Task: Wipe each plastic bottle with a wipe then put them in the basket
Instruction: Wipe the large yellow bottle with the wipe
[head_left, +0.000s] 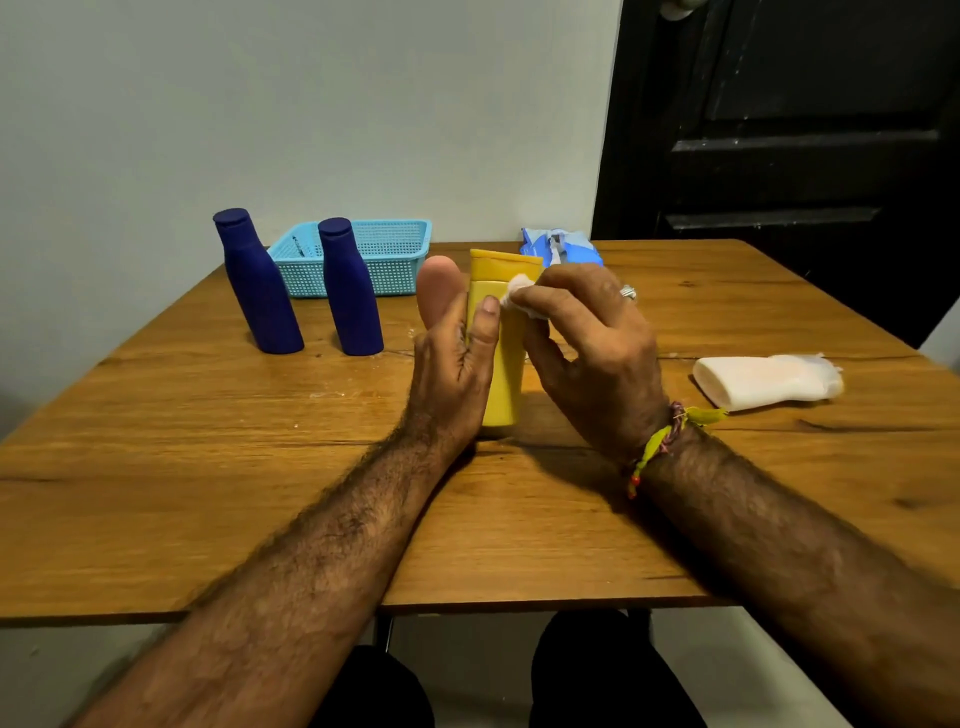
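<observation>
A yellow plastic tube bottle (503, 364) stands upright on its cap at the table's middle. My left hand (453, 358) grips it from the left, thumb across its front. My right hand (587, 343) pinches a small white wipe (519, 287) against the bottle's upper right side. Two dark blue bottles (258, 283) (349, 288) stand upright at the left. Behind them sits a light blue mesh basket (395, 249); nothing shows inside it. A white bottle (769, 379) lies on its side at the right.
A blue and white wipes pack (563, 247) lies at the table's far edge, behind the yellow bottle. The wooden table (208, 467) meets a pale wall at the back. A dark door (805, 130) stands at the right.
</observation>
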